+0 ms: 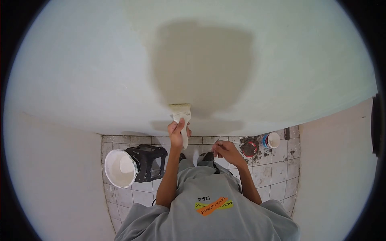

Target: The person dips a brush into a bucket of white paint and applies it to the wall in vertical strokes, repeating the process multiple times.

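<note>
My left hand [177, 130] grips the handle of a wide flat paintbrush [181, 114], thumb along its face. The brush's bristles touch or nearly touch the pale wall [108, 80]. Held low in front of my body, my right hand [224, 149] has its fingers curled close together; whether anything small is between them cannot be made out. A large round shadow falls on the wall above the brush.
On the left, a white bucket [121, 168] of pale paint is by a black stool [149, 162]. A small tub [272, 140] and a red ring-like object [249, 149] amid dark smears are on the tiled floor [261, 174] at the right. Side walls flank me.
</note>
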A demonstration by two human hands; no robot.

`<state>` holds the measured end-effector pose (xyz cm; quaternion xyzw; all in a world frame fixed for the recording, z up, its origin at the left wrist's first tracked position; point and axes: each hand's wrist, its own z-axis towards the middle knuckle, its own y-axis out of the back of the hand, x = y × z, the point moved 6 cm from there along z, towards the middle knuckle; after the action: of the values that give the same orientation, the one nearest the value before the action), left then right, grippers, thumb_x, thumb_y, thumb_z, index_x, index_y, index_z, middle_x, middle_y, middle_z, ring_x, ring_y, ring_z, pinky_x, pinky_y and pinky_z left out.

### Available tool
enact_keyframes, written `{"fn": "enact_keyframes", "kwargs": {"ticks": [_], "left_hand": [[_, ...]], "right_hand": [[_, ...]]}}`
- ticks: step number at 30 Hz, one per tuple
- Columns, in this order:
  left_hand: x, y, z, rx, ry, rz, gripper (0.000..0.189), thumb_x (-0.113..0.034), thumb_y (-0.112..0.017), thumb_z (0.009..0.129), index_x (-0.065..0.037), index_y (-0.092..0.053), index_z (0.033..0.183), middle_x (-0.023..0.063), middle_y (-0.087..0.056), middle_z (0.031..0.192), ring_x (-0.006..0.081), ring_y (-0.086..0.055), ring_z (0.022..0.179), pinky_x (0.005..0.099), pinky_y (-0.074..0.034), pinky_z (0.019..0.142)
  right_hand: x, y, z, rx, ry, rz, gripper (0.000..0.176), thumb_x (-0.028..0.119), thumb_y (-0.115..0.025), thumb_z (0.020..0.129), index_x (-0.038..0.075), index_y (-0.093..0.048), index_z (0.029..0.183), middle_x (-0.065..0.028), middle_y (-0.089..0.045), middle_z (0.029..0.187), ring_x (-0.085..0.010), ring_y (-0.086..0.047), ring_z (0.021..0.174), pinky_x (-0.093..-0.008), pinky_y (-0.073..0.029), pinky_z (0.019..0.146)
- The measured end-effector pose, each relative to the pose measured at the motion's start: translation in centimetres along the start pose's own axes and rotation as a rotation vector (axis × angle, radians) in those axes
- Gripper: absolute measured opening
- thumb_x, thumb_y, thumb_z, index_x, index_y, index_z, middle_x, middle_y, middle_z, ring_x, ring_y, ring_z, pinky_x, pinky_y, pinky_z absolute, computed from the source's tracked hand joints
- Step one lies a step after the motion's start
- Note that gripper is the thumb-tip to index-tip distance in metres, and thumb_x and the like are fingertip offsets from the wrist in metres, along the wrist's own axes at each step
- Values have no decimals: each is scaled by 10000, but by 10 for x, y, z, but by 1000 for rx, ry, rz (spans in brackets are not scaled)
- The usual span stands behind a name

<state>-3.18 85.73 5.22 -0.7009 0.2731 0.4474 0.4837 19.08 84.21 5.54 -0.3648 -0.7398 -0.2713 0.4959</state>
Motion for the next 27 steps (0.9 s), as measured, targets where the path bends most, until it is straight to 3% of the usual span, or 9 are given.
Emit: {"fn": "enact_keyframes", "kwargs": {"ticks": [5, 10, 13, 23, 26, 27], "left_hand": [[130, 58, 13, -34, 183, 150, 362, -314, -592, 945, 7, -596, 777, 58, -533, 525, 133, -473, 387, 274, -348, 374], [148, 71, -2, -82, 340, 219, 383, -335, -584, 943, 10, -602, 776, 54, -526, 515, 135, -464, 371, 280, -335, 359], [124, 61, -5, -104, 314, 256, 383, -335, -582, 942, 11, -607, 779, 48, -519, 513, 132, -458, 370, 276, -329, 360], [-75, -37, -26, 45, -66, -44, 342, -273, -552, 962, 34, -592, 816, 79, -522, 543, 136, -442, 401, 259, -338, 418], [-71, -31, -14, 2, -66, -87, 323, -269, -552, 967, 22, -607, 837, 63, -542, 551, 109, -458, 407, 241, -344, 415], [-45, -14, -2, 43, -100, -63, 313, -264, -568, 959, 20, -615, 835, 62, -551, 567, 111, -467, 413, 247, -347, 411]], "right_hand": [[-5, 9, 4, 10, -26, -4, 225, 177, -550, 944, -14, -635, 861, -42, -623, 685, -86, -580, 608, -231, -470, 550], [-8, 11, 3, 20, 7, 10, 212, 181, -533, 951, 13, -632, 866, -20, -617, 694, -65, -552, 605, -210, -447, 555], [-18, 12, 2, 29, -8, 1, 201, 179, -527, 954, 26, -630, 873, -8, -615, 702, -55, -544, 610, -202, -439, 557], [-28, 5, 9, 18, 11, 26, 199, 158, -544, 925, -6, -633, 858, -43, -631, 682, -87, -603, 623, -225, -473, 554], [-26, 1, 10, 29, -12, 4, 196, 154, -548, 921, -11, -632, 855, -48, -631, 682, -91, -611, 625, -229, -474, 551], [-30, -4, 9, 26, 7, 4, 197, 154, -548, 920, -11, -633, 856, -49, -632, 683, -91, -610, 622, -228, -474, 550]]}}
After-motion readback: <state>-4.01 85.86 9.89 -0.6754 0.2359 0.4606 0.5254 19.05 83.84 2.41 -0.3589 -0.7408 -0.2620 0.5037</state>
